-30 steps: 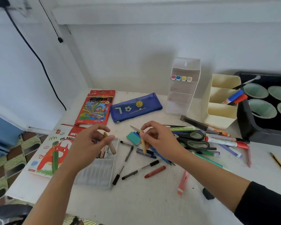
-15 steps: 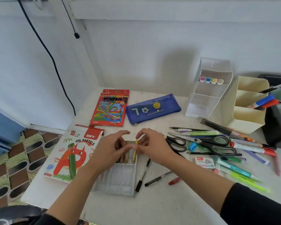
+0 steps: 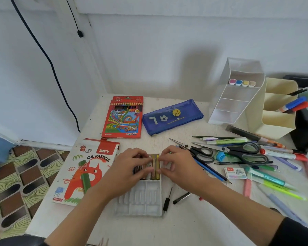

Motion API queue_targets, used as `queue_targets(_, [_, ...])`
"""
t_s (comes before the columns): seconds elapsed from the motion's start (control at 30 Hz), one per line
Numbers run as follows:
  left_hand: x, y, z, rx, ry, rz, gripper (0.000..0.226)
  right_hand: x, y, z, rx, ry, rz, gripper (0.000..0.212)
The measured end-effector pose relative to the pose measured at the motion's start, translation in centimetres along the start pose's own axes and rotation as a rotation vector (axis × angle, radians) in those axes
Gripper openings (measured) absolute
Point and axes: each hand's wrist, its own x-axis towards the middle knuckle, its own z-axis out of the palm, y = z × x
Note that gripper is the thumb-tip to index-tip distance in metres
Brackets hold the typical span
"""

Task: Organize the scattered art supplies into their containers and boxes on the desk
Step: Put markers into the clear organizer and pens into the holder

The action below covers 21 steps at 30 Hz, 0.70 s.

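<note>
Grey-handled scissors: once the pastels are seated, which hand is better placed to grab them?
Right. The right hand sits at the right edge of the tray, with the grey-handled scissors just beyond it. The left hand rests on the pastels farther left and would likely have to cross over.

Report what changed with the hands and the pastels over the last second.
The right hand carried the yellow pastel leftward from above the pen pile into the tray's far row. The left hand came down onto that row. Both now touch the pastels; whether either grip has let go is unclear. The oil pastels box, colour pencil box, pencil case and scissors stayed put.
</note>
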Motion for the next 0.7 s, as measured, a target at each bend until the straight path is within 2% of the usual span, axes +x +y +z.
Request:
queue_targets(0.27, [0.8,0.0,0.4,0.034,0.034,0.028,0.042,-0.4,-0.1,0.5,-0.107,-0.013,-0.065,0.016])
queue_targets(0.43, [1.0,0.2,0.1,0.207,0.031,0.089,0.040,-0.8,0.0,0.7,-0.213,0.003,-0.134,0.021])
queue_targets(0.7, [2.3,2.3,-0.9,0.269,-0.116,-0.089,0.028,0.4,-0.5,-0.5,-0.255,-0.039,-0.123,0.016])
